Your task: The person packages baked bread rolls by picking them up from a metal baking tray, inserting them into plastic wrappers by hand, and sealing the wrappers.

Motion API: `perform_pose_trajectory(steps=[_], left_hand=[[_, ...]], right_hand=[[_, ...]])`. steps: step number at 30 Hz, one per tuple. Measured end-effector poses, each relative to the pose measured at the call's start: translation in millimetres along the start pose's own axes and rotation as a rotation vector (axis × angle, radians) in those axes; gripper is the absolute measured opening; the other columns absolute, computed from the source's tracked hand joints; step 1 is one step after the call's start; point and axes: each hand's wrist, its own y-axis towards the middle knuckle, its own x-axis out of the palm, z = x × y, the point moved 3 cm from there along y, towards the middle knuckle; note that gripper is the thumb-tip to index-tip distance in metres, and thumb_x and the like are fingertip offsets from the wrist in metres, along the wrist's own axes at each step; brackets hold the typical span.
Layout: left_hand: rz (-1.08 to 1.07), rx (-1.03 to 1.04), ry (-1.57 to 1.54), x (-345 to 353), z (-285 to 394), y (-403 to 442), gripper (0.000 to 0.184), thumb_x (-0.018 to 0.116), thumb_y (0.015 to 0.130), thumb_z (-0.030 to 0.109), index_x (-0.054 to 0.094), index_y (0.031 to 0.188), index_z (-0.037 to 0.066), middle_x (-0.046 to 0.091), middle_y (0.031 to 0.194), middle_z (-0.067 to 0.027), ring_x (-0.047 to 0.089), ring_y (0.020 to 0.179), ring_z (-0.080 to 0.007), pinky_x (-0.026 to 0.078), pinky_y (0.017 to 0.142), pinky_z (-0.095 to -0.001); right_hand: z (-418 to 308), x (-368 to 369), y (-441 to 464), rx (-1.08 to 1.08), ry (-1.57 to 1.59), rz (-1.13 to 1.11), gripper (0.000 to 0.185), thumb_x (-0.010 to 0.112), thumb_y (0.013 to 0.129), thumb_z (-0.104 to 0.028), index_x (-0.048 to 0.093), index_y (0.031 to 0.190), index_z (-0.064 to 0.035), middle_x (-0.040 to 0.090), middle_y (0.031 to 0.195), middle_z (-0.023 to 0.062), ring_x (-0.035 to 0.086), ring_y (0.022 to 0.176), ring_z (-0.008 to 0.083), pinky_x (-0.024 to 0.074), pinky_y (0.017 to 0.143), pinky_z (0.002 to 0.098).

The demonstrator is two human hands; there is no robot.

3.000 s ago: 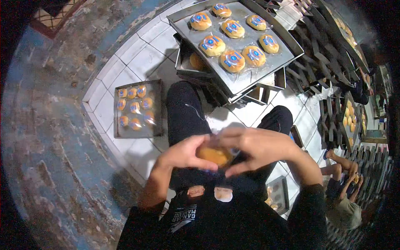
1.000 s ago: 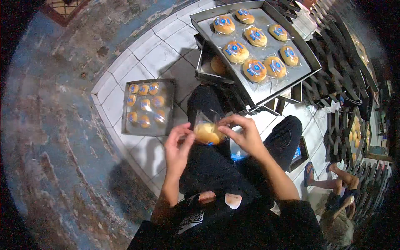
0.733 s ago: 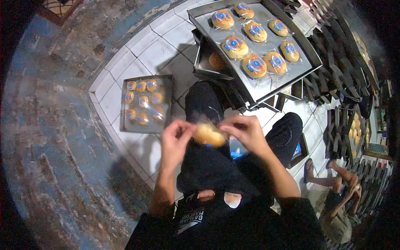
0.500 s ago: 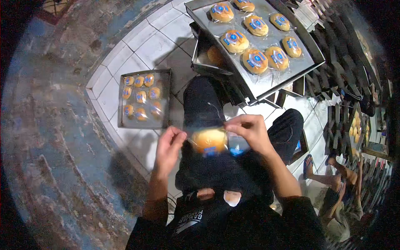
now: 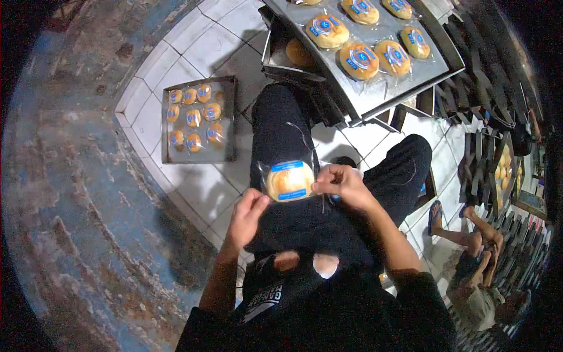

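A golden bread bun (image 5: pixel 291 180) in a clear plastic wrapper with blue print hangs above my lap between my two hands. My left hand (image 5: pixel 247 218) pinches the lower left corner of the wrapper between thumb and finger. At the bun's right edge, my right hand (image 5: pixel 345 186) closes on the other side of the wrapper. Part of a pale and blue item shows behind my right fingers, too hidden to name. Past my knees, a large metal tray (image 5: pixel 381 104) carries several wrapped buns (image 5: pixel 359 60).
On the tiled floor to the left lies a smaller-looking tray (image 5: pixel 199 157) of wrapped buns. More metal trays (image 5: pixel 293 56) are stacked under the large one. At right, another person's legs (image 5: pixel 466 234) show beside racks and a tray of unwrapped-looking buns (image 5: pixel 503 167). A worn wall (image 5: pixel 88 176) borders the left.
The wrapped bun has turned, so blue print now shows along its top and bottom edges. My left hand has shifted to the wrapper's lower corner. The whole view has tilted slightly downward.
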Motion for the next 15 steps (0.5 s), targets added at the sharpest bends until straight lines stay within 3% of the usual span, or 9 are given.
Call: perform_pose_trajectory(steps=[3,6,7,8,10,11,12,14,15], left_hand=[[-0.005,-0.033,-0.108,3.0,-8.1,5.5,0.016,0.065,0.108,0.017,0.057,0.106,0.003,0.06,0.088,-0.0009,0.054,0.085,-0.0092,0.046,0.08,-0.0278],[0.046,0.005,-0.241,6.7,-6.9,8.0,0.017,0.066,0.107,0.012,0.052,0.116,0.005,0.057,0.09,0.0008,0.053,0.085,-0.009,0.045,0.079,-0.0261],[0.069,0.051,-0.313,7.7,-4.4,9.8,0.022,0.067,0.106,0.009,0.05,0.121,0.007,0.056,0.09,0.0015,0.053,0.084,-0.0086,0.044,0.078,-0.0251],[0.057,0.068,-0.314,10.3,-5.3,12.8,0.022,0.067,0.106,0.009,0.05,0.121,0.007,0.056,0.09,0.0015,0.053,0.084,-0.0086,0.044,0.078,-0.0251],[0.135,0.072,-0.288,12.6,-5.9,19.3,0.027,0.066,0.105,0.003,0.047,0.125,0.007,0.056,0.089,0.0014,0.053,0.083,-0.0077,0.044,0.078,-0.0241],[0.129,0.11,-0.233,10.7,-0.5,20.4,0.027,0.065,0.105,0.004,0.049,0.127,0.008,0.06,0.094,0.0007,0.058,0.087,-0.0091,0.048,0.082,-0.0263],[0.112,0.132,-0.237,12.2,14.4,27.5,0.027,0.065,0.105,0.004,0.049,0.127,0.008,0.06,0.094,0.0007,0.058,0.087,-0.0091,0.048,0.082,-0.0263],[0.148,0.074,-0.204,14.9,39.3,35.6,0.026,0.063,0.107,0.008,0.05,0.13,0.007,0.063,0.096,-0.0006,0.057,0.085,-0.0098,0.049,0.08,-0.0274],[0.088,0.077,-0.307,19.4,52.0,43.7,0.027,0.063,0.108,0.015,0.05,0.131,0.007,0.067,0.102,-0.0041,0.064,0.095,-0.015,0.052,0.087,-0.0294]], right_hand=[[1.5,1.6,5.8,0.16,0.141,-0.162,0.031,0.085,0.092,-0.016,0.075,0.118,-0.0042,0.072,0.081,-0.0022,0.062,0.075,0.0044,0.0478,0.071,0.0235],[-21.3,6.2,-0.4,-0.294,-0.024,-0.339,0.035,0.073,0.097,-0.006,0.068,0.132,-0.005,0.071,0.114,0.0064,0.068,0.101,0.017,0.0552,0.091,0.0291],[-43.9,5.1,-4.7,-0.478,-0.222,-0.453,0.033,0.066,0.099,-0.002,0.067,0.133,-0.0061,0.067,0.127,0.0094,0.066,0.111,0.0219,0.0541,0.101,0.0333],[-57.7,5.4,-16.7,-0.216,-0.107,-0.59,0.034,0.058,0.102,0.0,0.067,0.134,-0.0069,0.068,0.123,0.011,0.066,0.108,0.0218,0.055,0.101,0.0368],[-89.0,-3.8,-30.3,-0.098,-0.246,-0.614,0.038,0.049,0.102,0.0,0.066,0.136,-0.0065,0.068,0.125,0.0116,0.066,0.107,0.0194,0.0575,0.097,0.0378],[-110.9,-14.1,-34.9,-0.024,-0.213,-0.598,0.041,0.046,0.102,-0.003,0.067,0.136,-0.0072,0.067,0.126,0.01,0.065,0.111,0.0199,0.0572,0.098,0.0394],[-117.6,-30.0,-36.4,-0.145,-0.056,-0.539,0.041,0.048,0.102,-0.008,0.064,0.14,-0.0082,0.066,0.125,0.0093,0.063,0.117,0.0201,0.0558,0.099,0.0398],[-145.2,-62.6,-36.0,-0.434,-0.063,-0.03,0.041,0.059,0.102,-0.013,0.055,0.143,-0.0064,0.065,0.122,0.0099,0.061,0.118,0.0182,0.0565,0.096,0.0388],[-160.9,-76.7,-35.6,-0.557,-0.1,0.221,0.044,0.064,0.102,-0.015,0.051,0.143,-0.0056,0.065,0.121,0.0102,0.061,0.119,0.0175,0.0567,0.095,0.0381]])
